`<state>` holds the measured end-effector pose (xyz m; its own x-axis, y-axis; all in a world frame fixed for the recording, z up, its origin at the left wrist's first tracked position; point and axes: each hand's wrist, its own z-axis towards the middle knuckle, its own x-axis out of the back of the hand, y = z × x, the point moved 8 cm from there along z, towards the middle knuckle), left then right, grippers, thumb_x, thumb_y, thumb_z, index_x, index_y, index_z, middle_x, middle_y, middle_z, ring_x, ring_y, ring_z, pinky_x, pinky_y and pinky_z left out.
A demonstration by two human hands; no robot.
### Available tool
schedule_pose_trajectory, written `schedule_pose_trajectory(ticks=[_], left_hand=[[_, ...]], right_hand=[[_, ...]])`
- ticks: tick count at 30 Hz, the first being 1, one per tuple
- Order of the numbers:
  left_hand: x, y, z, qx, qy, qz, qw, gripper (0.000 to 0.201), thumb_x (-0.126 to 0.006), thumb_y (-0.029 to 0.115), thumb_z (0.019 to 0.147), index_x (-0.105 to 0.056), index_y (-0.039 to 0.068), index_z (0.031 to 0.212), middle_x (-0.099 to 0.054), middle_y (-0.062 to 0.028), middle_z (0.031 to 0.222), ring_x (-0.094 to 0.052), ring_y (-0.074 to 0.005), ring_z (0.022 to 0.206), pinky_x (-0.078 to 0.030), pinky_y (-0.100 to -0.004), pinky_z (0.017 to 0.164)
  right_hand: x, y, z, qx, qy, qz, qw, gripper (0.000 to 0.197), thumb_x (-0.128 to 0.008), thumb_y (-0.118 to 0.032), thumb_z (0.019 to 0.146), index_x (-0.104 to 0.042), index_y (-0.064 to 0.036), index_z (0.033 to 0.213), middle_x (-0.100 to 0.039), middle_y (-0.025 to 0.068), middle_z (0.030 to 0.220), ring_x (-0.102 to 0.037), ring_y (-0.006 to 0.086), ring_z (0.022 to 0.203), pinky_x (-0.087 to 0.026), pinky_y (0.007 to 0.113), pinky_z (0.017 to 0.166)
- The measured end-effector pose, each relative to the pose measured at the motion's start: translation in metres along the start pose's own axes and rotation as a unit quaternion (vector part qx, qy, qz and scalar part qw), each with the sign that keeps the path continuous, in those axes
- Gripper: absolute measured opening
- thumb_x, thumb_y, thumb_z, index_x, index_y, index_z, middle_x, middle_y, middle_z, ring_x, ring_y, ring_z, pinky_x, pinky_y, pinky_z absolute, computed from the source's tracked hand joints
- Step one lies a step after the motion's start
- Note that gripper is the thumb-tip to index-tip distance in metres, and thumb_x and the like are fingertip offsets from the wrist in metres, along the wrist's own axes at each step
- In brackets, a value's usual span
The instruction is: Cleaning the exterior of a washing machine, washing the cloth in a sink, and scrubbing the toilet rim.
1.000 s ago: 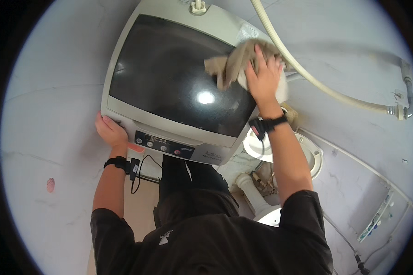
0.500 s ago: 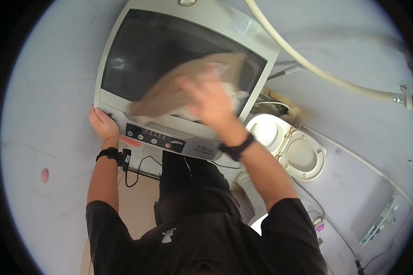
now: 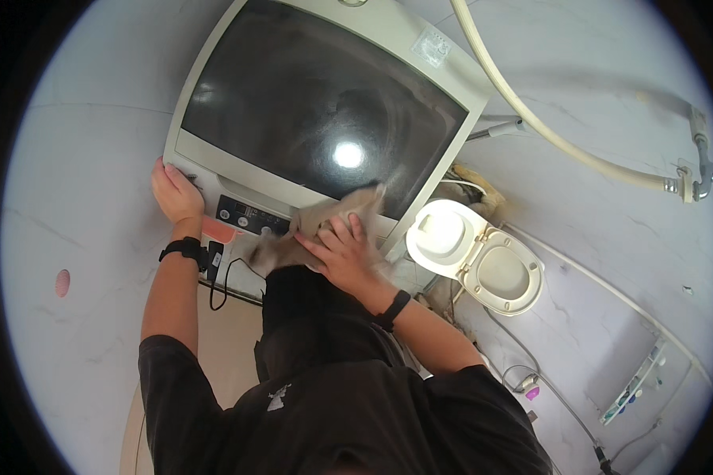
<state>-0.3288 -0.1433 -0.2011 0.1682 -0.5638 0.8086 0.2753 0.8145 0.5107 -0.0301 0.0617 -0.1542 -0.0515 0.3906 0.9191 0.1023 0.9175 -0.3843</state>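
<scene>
A white top-loading washing machine (image 3: 238, 176) with a dark glossy lid (image 3: 309, 95) stands before me. My right hand (image 3: 347, 257) presses a beige-grey cloth (image 3: 333, 215) over the right part of its front edge, fingers spread on top of the cloth. Part of the control panel (image 3: 242, 218) is hidden under the cloth, whose left end is blurred by motion. My left hand (image 3: 176, 194) lies against the machine's front left corner, its fingers stretched along the side and nothing held in them.
A cream toilet with its lid raised (image 3: 503, 273) stands to the right. A pale hose (image 3: 523, 103) runs from the wall tap (image 3: 709, 178) past the machine. A black cable (image 3: 223, 294) hangs by my left wrist. Wall pipes and cords line the right side.
My right hand has brought the cloth from the lid toward me, down onto the front edge and panel. The left hand stays at the corner. The lid's glass is now uncovered.
</scene>
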Motion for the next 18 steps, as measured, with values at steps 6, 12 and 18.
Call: schedule_pose_trajectory(ticks=[6,12,18], left_hand=[[0.006,-0.004,0.001,-0.005,-0.022,-0.014,1.0,0.045,-0.038,0.03,0.107,-0.057,-0.003,0.132,-0.062,-0.0238,0.124,-0.057,-0.0427,0.115,-0.043,-0.0489,0.101],[0.01,-0.001,0.005,0.003,-0.007,-0.002,1.0,0.044,-0.039,0.03,0.107,-0.058,-0.001,0.132,-0.063,-0.0233,0.122,-0.058,-0.0423,0.115,-0.044,-0.0483,0.101],[0.001,0.004,0.003,-0.011,-0.003,-0.005,1.0,0.044,-0.039,0.03,0.107,-0.059,-0.001,0.133,-0.063,-0.023,0.123,-0.058,-0.0418,0.116,-0.044,-0.0483,0.1]], right_hand=[[0.061,0.098,-0.001,-0.082,0.077,-0.057,0.992,0.092,-0.081,-0.04,0.066,-0.051,-0.0239,0.152,-0.057,0.0211,0.119,-0.048,0.0509,0.129,-0.031,0.068,0.112],[0.122,0.148,0.146,-0.224,0.249,0.117,0.935,0.089,-0.078,-0.05,0.076,-0.049,-0.0148,0.153,-0.046,0.0316,0.147,-0.032,0.0532,0.145,-0.021,0.06,0.121],[0.046,-0.027,0.176,-0.011,0.113,0.11,0.988,0.071,-0.078,-0.029,0.081,-0.053,-0.0207,0.147,-0.048,0.0215,0.139,-0.024,0.0515,0.15,-0.038,0.062,0.113]])
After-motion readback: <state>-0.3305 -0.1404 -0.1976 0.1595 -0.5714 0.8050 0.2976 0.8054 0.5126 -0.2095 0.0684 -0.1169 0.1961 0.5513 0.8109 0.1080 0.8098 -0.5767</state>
